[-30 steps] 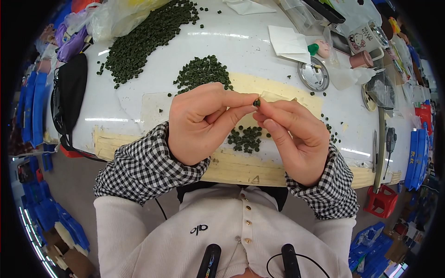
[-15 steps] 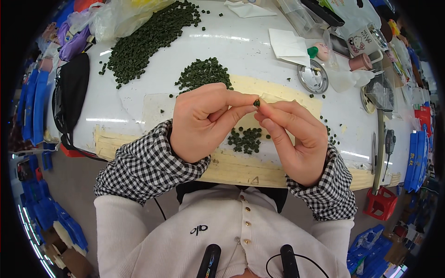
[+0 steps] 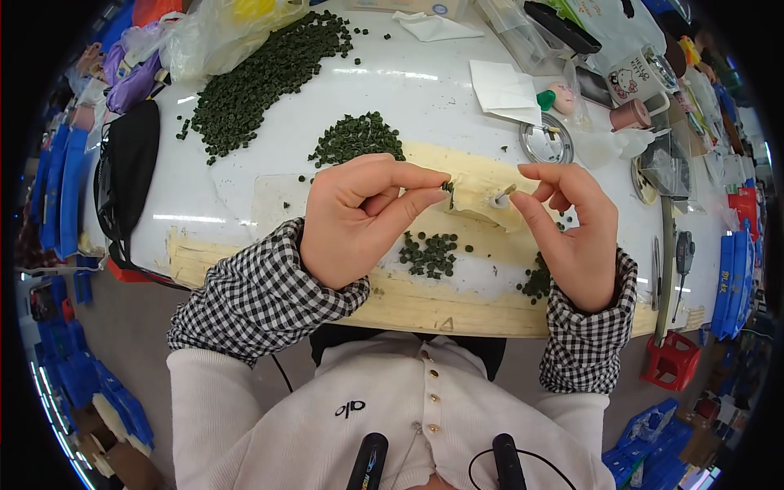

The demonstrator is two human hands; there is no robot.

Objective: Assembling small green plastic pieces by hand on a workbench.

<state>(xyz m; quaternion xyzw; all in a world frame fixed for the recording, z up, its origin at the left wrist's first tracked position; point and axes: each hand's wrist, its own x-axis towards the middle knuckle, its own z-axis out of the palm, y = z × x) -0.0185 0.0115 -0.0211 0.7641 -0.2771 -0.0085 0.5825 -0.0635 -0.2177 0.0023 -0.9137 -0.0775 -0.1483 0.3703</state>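
Green and tiny, the bead [image 3: 447, 186] sits pinched at the left hand [image 3: 359, 220] fingers; the right hand [image 3: 572, 233] fingers pinch a pale pin [image 3: 501, 195] just beside it. Such a light grip could slip, dropping the bead among the loose beads [image 3: 431, 253] on the tabletop [image 3: 245, 188] below.
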